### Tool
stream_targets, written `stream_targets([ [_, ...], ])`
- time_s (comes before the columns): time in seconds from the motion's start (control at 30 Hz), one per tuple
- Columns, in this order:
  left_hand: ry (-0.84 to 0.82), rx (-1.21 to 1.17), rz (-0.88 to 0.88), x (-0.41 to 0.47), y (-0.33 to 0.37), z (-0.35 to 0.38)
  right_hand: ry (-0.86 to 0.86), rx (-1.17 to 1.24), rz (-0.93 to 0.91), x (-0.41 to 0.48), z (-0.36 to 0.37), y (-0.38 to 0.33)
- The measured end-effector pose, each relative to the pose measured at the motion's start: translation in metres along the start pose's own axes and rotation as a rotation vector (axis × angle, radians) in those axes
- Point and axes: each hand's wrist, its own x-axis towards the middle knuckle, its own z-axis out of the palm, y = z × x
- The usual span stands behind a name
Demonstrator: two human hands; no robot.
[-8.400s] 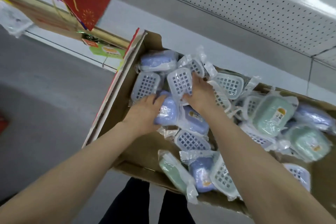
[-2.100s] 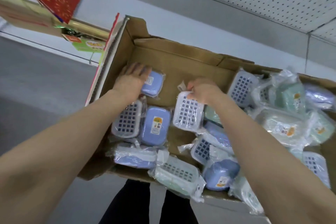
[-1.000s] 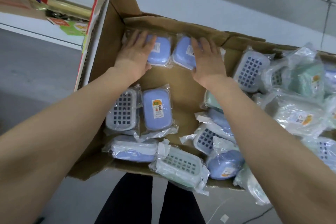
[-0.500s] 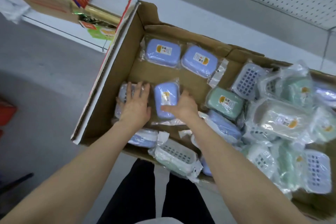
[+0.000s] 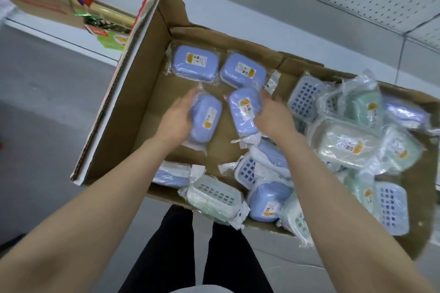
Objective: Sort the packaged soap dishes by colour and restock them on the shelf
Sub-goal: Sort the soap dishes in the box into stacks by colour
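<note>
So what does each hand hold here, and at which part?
The left hand grips the left blue soap dish by its left long side; the right hand grips the right blue soap dish by its right long side.

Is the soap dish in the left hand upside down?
No: the soap dish in the left hand shows its smooth stickered top, not holes.

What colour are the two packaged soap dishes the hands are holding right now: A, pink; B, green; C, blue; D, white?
C: the left hand grips the left blue dish and the right hand grips the right blue dish, both inside the cardboard box.
</note>
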Motion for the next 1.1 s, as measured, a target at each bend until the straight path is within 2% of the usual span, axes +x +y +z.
stream_targets([
  [0.07, 0.118, 0.189, -0.010, -0.002, -0.011, 0.000, 0.116, -0.095, -0.028, -0.008, 0.015, -0.009],
  [0.13, 0.175, 0.330, 0.012, -0.008, -0.009, 0.006, 0.144, -0.218, -0.031, -0.013, 0.031, -0.019],
  [0.2, 0.071, 0.484, -0.054, -0.012, -0.003, 0.017, 0.117, -0.308, -0.025, -0.014, 0.043, -0.024],
  [0.27, -0.033, 0.587, -0.132, -0.010, -0.001, 0.027, 0.101, -0.299, 0.000, -0.011, 0.049, -0.025],
  [0.4, -0.041, 0.540, -0.143, 0.003, 0.001, 0.015, 0.134, -0.150, -0.019, -0.008, 0.035, -0.023],
  [0.47, -0.045, 0.503, -0.054, 0.005, 0.005, 0.000, 0.130, -0.068, -0.070, -0.009, 0.021, -0.019],
  [0.6, 0.080, 0.533, 0.278, 0.021, 0.014, -0.035, 0.082, 0.078, -0.181, -0.003, -0.011, -0.014],
  [0.7, 0.114, 0.606, 0.374, 0.065, 0.022, -0.052, 0.151, 0.152, -0.207, 0.027, -0.034, -0.015],
  [0.83, 0.003, 0.703, 0.329, 0.119, 0.029, -0.055, 0.330, -0.086, -0.199, 0.070, -0.045, -0.016],
  [0.93, -0.065, 0.746, 0.259, 0.136, 0.030, -0.048, 0.546, -0.213, -0.278, 0.056, -0.017, -0.031],
  [0.97, -0.066, 0.750, 0.257, 0.137, 0.028, -0.045, 0.534, -0.273, -0.292, 0.045, 0.000, -0.036],
  [1.03, -0.061, 0.771, 0.270, 0.139, 0.022, -0.041, 0.359, -0.431, -0.279, 0.027, 0.033, -0.041],
  [1.1, -0.047, 0.795, 0.290, 0.140, 0.017, -0.040, 0.287, -0.535, -0.252, 0.020, 0.053, -0.036],
])
